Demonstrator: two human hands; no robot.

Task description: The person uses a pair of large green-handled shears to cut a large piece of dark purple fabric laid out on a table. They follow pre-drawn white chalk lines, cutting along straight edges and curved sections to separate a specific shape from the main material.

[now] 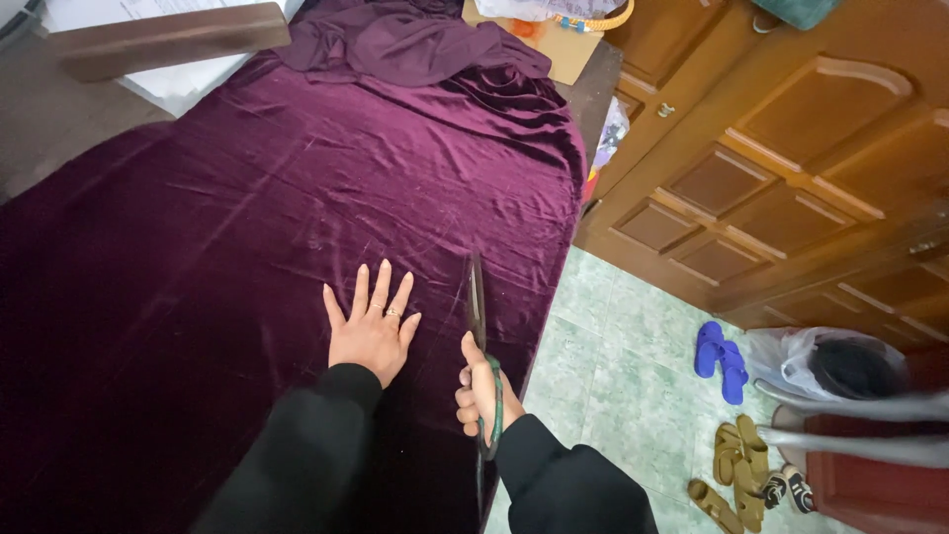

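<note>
Purple velvet cloth [247, 227] is pinned flat under the spread left hand [371, 331]; scissors [478, 346] are gripped by the right hand [478, 391].

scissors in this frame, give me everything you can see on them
The scissors are long, with dark metal blades and a greenish handle loop. The right hand grips the handle. The blades point away from the person, lying along the purple velvet-like fabric near its right edge. They look nearly closed; motion blur hides the tips. The left hand lies flat beside them, apart.
</note>
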